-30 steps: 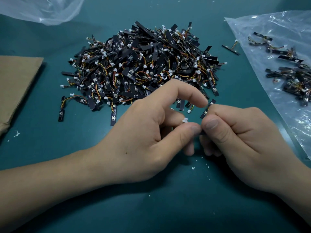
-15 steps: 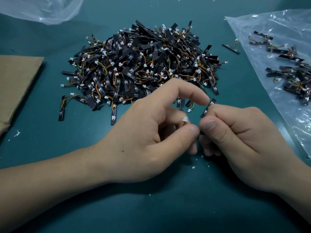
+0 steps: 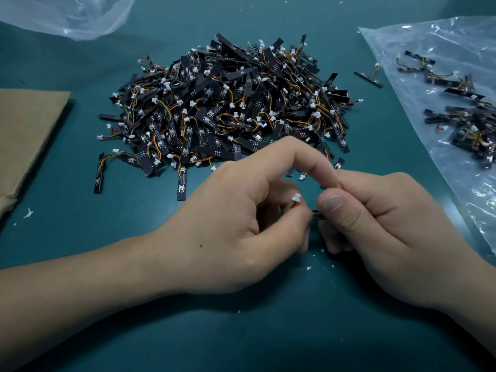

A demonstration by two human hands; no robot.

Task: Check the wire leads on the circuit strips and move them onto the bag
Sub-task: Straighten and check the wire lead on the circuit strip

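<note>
Our L hand (image 3: 236, 226) pinches the wire lead (image 3: 315, 212) below its white plug (image 3: 296, 196), R hand (image 3: 375, 237) grips the mostly hidden strip, 6 o'clock of the pile (image 3: 228, 108); we tug lightly, bag (image 3: 440, 38) at 2 o'clock

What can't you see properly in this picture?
Head view:
- Held circuit strip: mostly covered by the right hand and left hand; its solder joints are hidden.
- Clear bag: cut off by the right edge.
- Second bag and cardboard: cut off by the top and left edges.
- Print on the piled strips: too small to read.
</note>
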